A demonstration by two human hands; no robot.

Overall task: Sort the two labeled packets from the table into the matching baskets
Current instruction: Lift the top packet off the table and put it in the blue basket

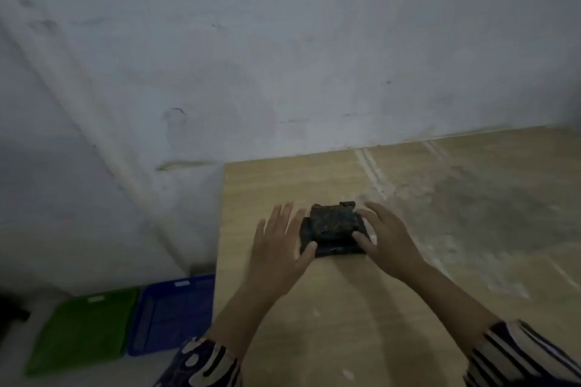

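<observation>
Two dark packets lie stacked on the wooden table (pixel 408 308): a smaller upper packet (pixel 333 220) rests on a wider lower packet (pixel 336 249). My left hand (pixel 279 245) is at the stack's left side, fingers spread, thumb touching the lower packet's front left corner. My right hand (pixel 388 239) is at the right side, fingers apart, thumb against the stack's right edge. Neither hand has lifted anything. No labels can be read in the blur. On the floor to the left stand a green basket (pixel 85 333) and a blue basket (pixel 173 314).
A pale plaster wall (pixel 283 56) runs behind the table. The table's left edge (pixel 220 245) drops to the floor where the baskets sit side by side. A dark object (pixel 12 311) lies at the far left on the floor.
</observation>
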